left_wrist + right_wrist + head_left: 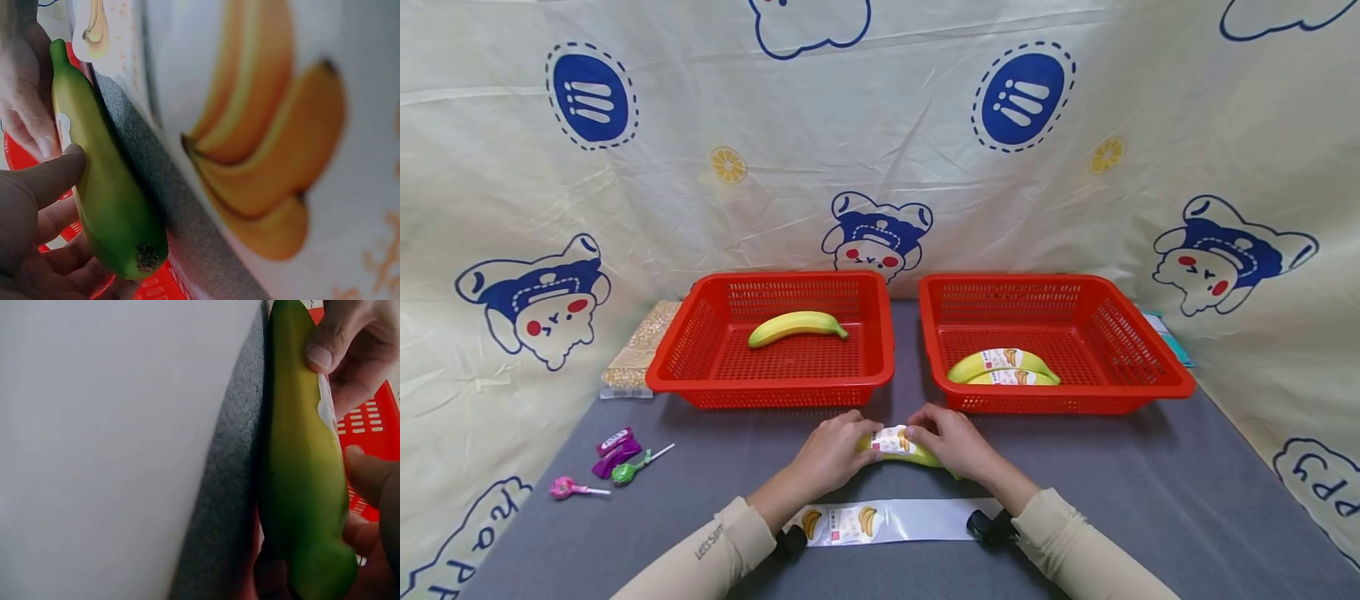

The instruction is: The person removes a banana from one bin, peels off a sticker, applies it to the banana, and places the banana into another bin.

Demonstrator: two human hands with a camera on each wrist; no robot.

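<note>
Nearest the person, a strip of sticker backing paper point(895, 521) lies flat on the grey table point(1150, 500), with banana labels printed on its left part and a black clip at each end. Just beyond it, both hands meet over a banana point(917, 454) that lies on the table between the strip and the two baskets. The left hand point(831, 454) curls its fingers round the banana's left end, thumb point(47, 178) pressed against its side. The right hand point(951, 442) holds the right part, fingers curled over it, fingertips resting on a white sticker point(892, 440) that sits on the banana's top. The wrist views show the banana greenish, with the white sticker's edge under the fingers.

To the left on the table lie two lollipops point(606, 479) and a purple wrapped sweet point(616, 450). Farther back stand two red baskets side by side: the left basket point(700, 367) holds one plain banana point(796, 327), the right basket point(1150, 367) holds two bananas bearing stickers point(1003, 367). A bag of grain point(638, 350) lies beside the left basket, and a patterned cloth point(880, 150) hangs behind everything
</note>
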